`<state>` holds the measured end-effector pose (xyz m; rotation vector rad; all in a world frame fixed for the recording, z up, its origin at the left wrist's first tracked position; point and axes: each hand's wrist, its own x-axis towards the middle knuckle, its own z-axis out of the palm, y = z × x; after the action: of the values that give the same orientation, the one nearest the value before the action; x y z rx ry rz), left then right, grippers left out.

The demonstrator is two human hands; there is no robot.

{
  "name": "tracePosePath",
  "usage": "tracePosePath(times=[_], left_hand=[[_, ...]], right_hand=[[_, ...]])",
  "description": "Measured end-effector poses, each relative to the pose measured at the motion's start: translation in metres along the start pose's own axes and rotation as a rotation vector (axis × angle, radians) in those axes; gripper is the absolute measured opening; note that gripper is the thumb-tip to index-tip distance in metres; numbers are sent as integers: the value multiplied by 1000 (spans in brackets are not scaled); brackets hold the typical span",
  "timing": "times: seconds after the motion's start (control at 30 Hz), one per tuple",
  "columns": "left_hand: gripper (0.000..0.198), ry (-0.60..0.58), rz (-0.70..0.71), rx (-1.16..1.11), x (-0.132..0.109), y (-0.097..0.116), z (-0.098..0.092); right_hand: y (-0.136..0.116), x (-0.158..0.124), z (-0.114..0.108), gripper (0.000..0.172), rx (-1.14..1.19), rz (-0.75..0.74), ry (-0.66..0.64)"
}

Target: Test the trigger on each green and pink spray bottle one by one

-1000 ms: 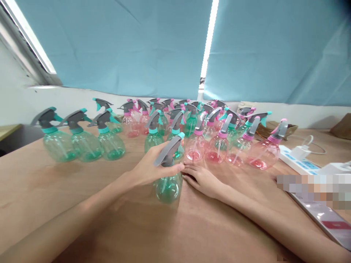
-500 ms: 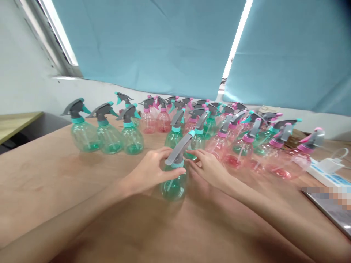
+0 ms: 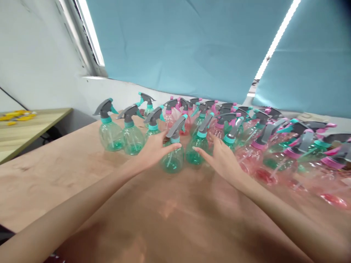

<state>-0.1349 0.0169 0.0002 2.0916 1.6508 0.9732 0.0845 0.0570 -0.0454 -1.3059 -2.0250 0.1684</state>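
My left hand (image 3: 159, 148) is closed round the neck and upper body of a green spray bottle (image 3: 173, 162), its thumb across the front. This bottle stands upright with a grey trigger head and turquoise collar. Just right of it, a second green spray bottle (image 3: 195, 152) stands upright. My right hand (image 3: 223, 155) is at that bottle's right side with thumb and fingers spread apart. Its thumb tip lies in front of the bottle; whether it touches is hard to tell. A third green bottle's collar (image 3: 228, 139) shows behind the right hand.
On the wooden table (image 3: 131, 215), several green spray bottles stand at left, such as this one (image 3: 109, 135). Pink and green bottles crowd the right, including a pink-collared bottle (image 3: 251, 155). A side table (image 3: 41, 126) bears yellow pieces (image 3: 19, 115). A blue blind (image 3: 192, 47) hangs behind.
My left hand has moved the green spray bottle away from me, into line beside the other green bottles. My right hand has opened wider. The view has swung left.
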Motion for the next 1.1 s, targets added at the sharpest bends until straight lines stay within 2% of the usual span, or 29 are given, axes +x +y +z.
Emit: tracePosePath(times=[0.17,0.67,0.9,1.1], left_hand=[[44,31,58,45,15,-5,9],[26,38,59,123,37,-13,17],[36,55,56,141,40,-15,21],[53,96,49,106,24,-8,24]], right_hand=[[0,13,4,80,10,104,-76],[-6,25,3,51,-96,130,-154],[-10,16,-9,45,-133,142,-253],[-9,3,-15,48,-175,61,-211]])
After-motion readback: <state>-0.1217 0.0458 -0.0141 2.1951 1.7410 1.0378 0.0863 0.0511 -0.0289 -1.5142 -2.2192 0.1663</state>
